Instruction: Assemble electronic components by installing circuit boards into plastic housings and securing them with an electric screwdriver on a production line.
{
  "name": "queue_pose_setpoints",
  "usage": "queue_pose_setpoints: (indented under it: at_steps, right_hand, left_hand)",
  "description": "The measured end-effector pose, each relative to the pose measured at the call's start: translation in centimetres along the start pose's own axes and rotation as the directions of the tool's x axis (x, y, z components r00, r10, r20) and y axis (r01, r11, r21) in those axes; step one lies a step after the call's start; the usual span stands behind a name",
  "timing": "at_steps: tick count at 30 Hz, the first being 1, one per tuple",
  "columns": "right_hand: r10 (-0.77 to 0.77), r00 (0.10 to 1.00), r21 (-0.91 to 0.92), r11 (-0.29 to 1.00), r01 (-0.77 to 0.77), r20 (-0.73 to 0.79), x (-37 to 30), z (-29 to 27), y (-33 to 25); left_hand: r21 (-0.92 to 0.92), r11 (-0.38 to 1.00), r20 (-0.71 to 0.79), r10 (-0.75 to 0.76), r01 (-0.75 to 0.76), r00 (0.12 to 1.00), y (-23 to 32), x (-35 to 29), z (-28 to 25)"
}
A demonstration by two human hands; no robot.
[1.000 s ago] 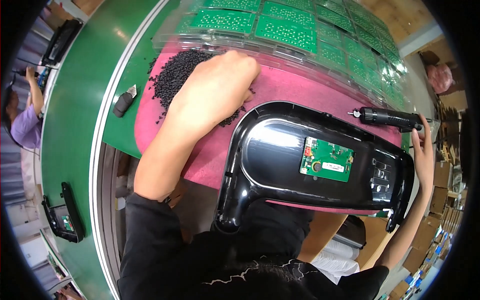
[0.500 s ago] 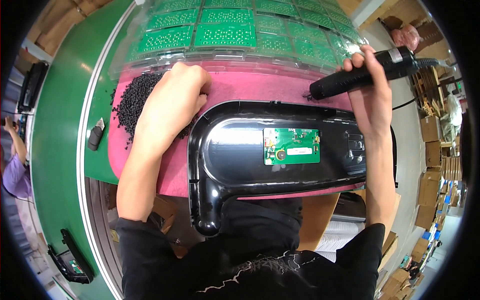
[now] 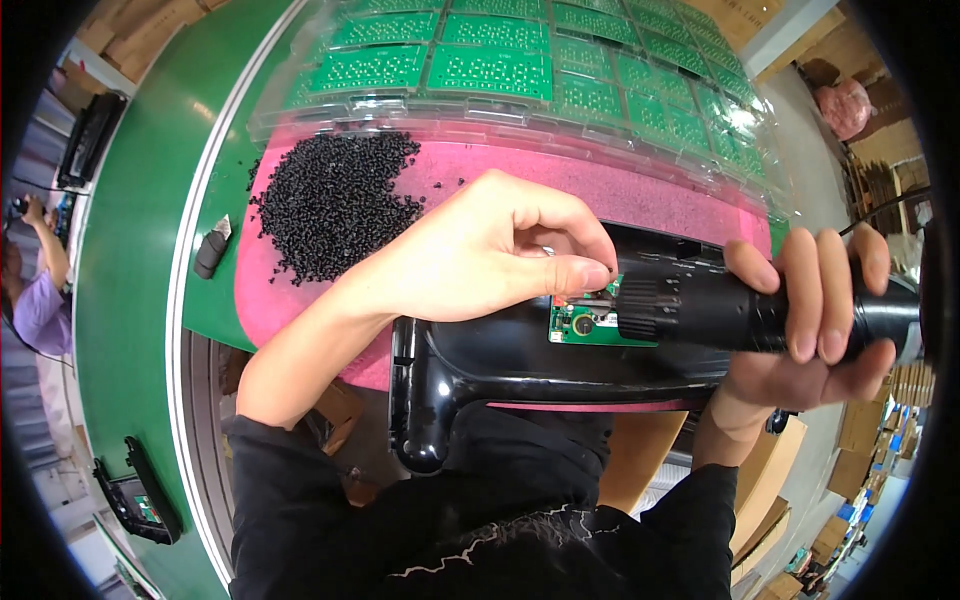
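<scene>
My right hand (image 3: 825, 315) grips a black electric screwdriver (image 3: 690, 308), which lies nearly level and points left. At its bit, the thumb and forefinger of my left hand (image 3: 470, 250) are pinched together; whatever they hold is too small to make out. Both hands are above a green circuit board (image 3: 575, 328) inside a glossy black plastic housing (image 3: 520, 370) with a bent arm at its lower left. The screwdriver and my fingers cover much of the board. Behind my left forearm, a heap of tiny black screws (image 3: 335, 205) is spread on the pink mat (image 3: 560, 165).
Clear plastic trays (image 3: 490, 108) of green boards stand along the mat's far edge. A small dark tool with a pale tip (image 3: 211, 250) lies left of the mat. Another black housing (image 3: 140, 495) is on the green table (image 3: 130, 330). A person in purple (image 3: 45, 305) works at far left.
My left hand has come away from the screw heap, rightward to the screwdriver bit. My right hand has lowered the screwdriver from the far right edge to over the board.
</scene>
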State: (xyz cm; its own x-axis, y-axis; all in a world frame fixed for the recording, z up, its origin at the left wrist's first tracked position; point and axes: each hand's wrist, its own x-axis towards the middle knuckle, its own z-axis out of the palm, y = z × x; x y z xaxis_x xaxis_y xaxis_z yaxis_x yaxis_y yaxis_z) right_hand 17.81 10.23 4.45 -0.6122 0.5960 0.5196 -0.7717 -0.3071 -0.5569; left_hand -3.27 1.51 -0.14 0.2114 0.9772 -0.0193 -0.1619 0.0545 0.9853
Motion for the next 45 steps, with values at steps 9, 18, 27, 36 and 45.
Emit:
queue_pose_setpoints:
  at_steps: [9, 18, 27, 36, 45]
  right_hand:
    - [-0.178, 0.983, -0.159, 0.970, 0.183, 0.042, -1.8, 0.0, -1.5]
    - [-0.174, 0.984, -0.181, 0.967, 0.179, 0.042, -2.5, -0.3, -0.7]
    - [-0.128, 0.989, -0.213, 0.967, 0.141, 0.077, -2.1, -0.9, -0.2]
    - [-0.218, 0.974, -0.072, 0.972, 0.222, 0.060, -2.6, 0.0, 0.0]
    - [-0.297, 0.954, -0.095, 0.952, 0.291, -0.049, -2.6, 0.2, 0.2]
  left_hand:
    - [0.468, 0.862, 0.007, 0.217, -0.195, 0.976, -1.0, 0.3, 0.8]
    - [0.707, 0.575, 0.123, 0.475, -0.413, 0.871, -1.6, 0.5, 1.8]
    - [0.805, 0.485, 0.117, 0.434, -0.341, 0.893, -1.0, 0.4, 2.2]
    - [0.762, 0.501, 0.125, 0.509, -0.411, 0.851, -1.2, -0.1, 2.2]
    - [0.715, 0.532, 0.111, 0.556, -0.455, 0.824, -1.2, 0.4, 2.2]
